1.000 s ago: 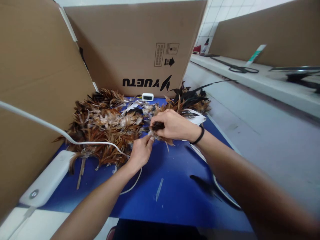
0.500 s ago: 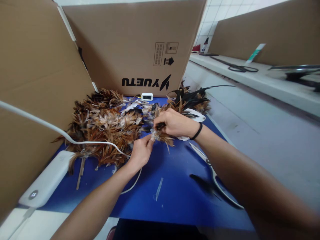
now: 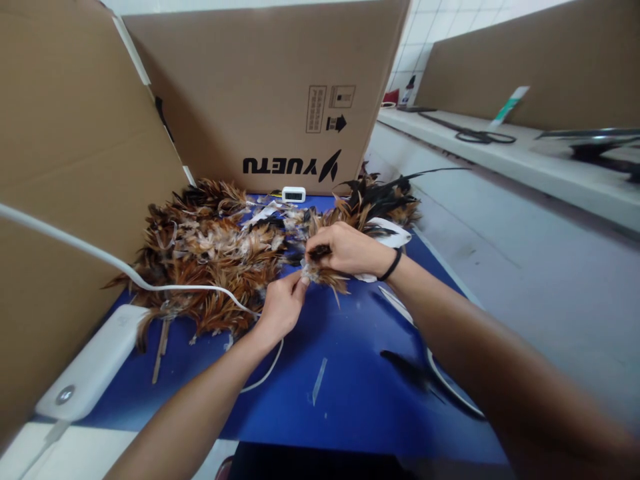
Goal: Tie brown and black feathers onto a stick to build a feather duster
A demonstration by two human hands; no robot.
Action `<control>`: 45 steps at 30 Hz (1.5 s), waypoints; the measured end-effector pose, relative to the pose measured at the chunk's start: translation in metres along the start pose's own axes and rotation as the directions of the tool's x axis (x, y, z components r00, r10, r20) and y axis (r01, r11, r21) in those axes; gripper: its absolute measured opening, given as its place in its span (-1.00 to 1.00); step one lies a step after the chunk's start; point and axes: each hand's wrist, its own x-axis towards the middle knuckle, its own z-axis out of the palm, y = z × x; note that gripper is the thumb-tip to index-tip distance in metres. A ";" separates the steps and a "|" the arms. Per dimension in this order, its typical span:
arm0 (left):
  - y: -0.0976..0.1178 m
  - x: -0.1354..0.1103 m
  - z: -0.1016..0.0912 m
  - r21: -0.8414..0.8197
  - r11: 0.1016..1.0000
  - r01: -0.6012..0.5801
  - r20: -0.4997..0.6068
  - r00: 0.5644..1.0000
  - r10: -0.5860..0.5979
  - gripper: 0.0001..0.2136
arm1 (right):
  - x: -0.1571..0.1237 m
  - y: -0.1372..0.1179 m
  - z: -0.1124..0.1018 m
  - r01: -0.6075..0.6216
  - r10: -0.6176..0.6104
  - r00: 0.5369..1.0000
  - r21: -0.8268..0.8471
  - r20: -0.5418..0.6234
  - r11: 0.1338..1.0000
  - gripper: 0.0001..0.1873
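The one camera is riding on the person's head, looking forward and down along both forearms. It is working at close range: the left hand (image 3: pixel 280 308) and the right hand (image 3: pixel 345 250) are meeting on a feather bunch (image 3: pixel 327 277) just above the frame's centre. Beyond the hands it is facing a cardboard wall (image 3: pixel 270 87). Left of them a cardboard panel (image 3: pixel 65 167) is filling the edge, and right of them — well apart — the wide lens is taking in a white bench (image 3: pixel 500 150).

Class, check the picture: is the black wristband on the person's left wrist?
No, the black wristband circles the wrist of the right hand, which grips a small feather bunch that the left hand pinches.
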 end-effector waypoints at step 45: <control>0.018 -0.003 -0.012 -0.650 0.659 0.378 0.342 0.920 -0.190 -0.66 | -0.061 -0.022 0.111 0.032 0.384 0.913 0.961 -0.140 0.274 -0.68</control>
